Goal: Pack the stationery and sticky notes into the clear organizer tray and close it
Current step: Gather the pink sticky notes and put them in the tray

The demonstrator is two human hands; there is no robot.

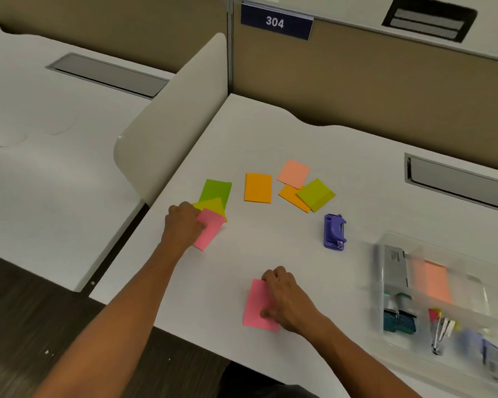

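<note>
Both hands grasp pink pads — right hand (288,301) on near pink pad (258,305), left hand (184,222) on far one (209,229) — with the clear organizer tray (472,357) lying rightward, nearer the right hand.

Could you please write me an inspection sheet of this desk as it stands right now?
Surface: white desk, flat, mostly bare.
Job's things: clear tray at right edge, open, blurred, already holding some stationery; purple hole punch on the desk; sticky notes loose: green, orange, and a peach, orange and lime trio overlapping.
Clutter: nothing seen.
Grips: left hand on a pink note overlapping a yellow one; right hand pressing on another pink note.
Cables: nothing seen.
Surroundings: white divider panel, tan partition with sign 304, neighbouring desk on the left.
</note>
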